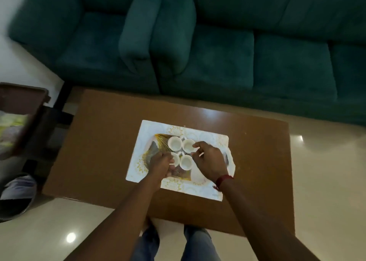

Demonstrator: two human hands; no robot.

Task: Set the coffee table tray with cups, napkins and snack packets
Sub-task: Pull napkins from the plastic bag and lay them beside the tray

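A white rectangular tray (150, 130) with a gold and grey pattern lies in the middle of the brown coffee table (103, 134). Several small white cups stand clustered on it: one far left (175, 143), one far right (187, 145), one near right (185, 162), and a near-left cup (175, 158) mostly hidden. My left hand (161, 164) grips that near-left cup. My right hand (211, 160), with a red wrist band, pinches the rim of the far right cup. No napkins or snack packets show on the tray.
A dark green sofa (217, 48) runs behind the table. A dark wooden side table (21, 110) stands at the left, with something yellow-green on it. My legs in jeans (194, 241) are at the table's near edge, on glossy cream floor.
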